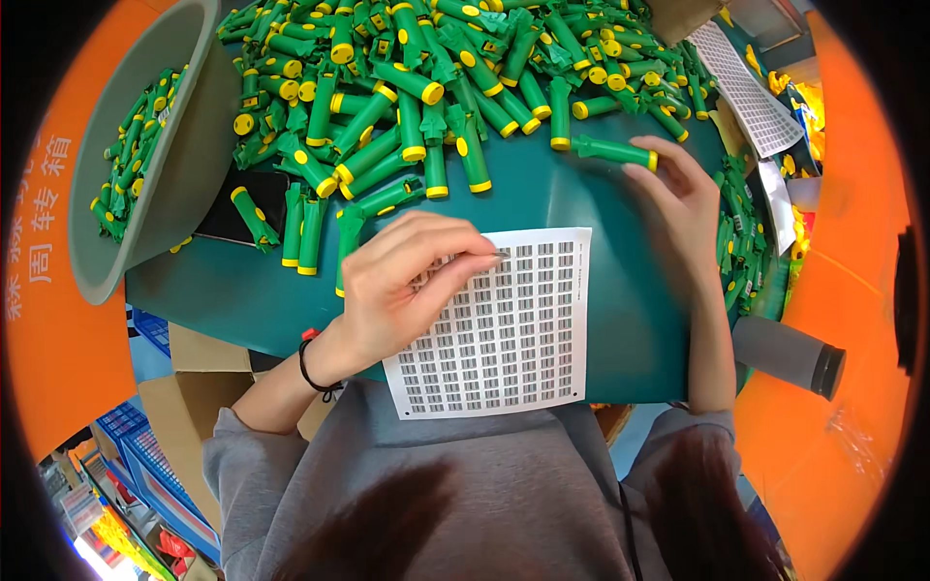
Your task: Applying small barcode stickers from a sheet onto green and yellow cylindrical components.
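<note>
My left hand hovers over a white sheet of barcode labels, thumb and forefinger pinched together near its top edge. A small label seems to be at those fingertips, mostly hidden. The sheet lies over the near edge of the table, against my grey top. To the right, my right hand grips the yellow end of a green plastic tube between thumb and fingers. The tube lies sideways, just in front of a large heap of similar green tubes with yellow ends.
A grey-green basin holding more tubes leans at the left. Next to it a dark flat device lies partly under tubes. On the right are more green pieces, another label sheet and a grey cylindrical bottle. Cardboard boxes stand lower left.
</note>
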`<state>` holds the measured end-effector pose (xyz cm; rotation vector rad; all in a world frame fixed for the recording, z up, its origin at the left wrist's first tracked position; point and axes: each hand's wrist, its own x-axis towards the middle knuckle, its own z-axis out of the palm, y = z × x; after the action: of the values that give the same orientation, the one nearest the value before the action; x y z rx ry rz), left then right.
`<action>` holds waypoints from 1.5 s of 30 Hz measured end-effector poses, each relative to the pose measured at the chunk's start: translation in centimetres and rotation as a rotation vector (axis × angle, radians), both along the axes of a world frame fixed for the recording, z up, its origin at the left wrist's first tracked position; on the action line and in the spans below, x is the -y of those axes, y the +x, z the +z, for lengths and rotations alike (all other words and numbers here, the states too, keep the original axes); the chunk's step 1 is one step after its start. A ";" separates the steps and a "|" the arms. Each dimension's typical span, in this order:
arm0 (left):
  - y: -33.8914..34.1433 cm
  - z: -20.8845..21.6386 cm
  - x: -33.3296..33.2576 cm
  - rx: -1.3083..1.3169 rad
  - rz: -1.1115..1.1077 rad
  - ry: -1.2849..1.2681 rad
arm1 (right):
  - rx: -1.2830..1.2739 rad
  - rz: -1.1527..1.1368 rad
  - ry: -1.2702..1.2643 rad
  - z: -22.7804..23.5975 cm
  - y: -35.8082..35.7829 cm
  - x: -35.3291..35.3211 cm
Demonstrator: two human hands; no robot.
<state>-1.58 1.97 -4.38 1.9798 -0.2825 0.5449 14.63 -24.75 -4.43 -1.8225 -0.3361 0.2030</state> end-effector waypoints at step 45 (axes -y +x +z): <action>2.6 2.8 3.0 -0.677 -0.317 -0.257 | 0.131 0.367 0.276 -0.3 -8.9 -1.1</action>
<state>1.04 -1.06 -1.55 1.7096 -0.0889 -0.2871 5.69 -23.64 -4.77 -1.4942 -0.7551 0.2774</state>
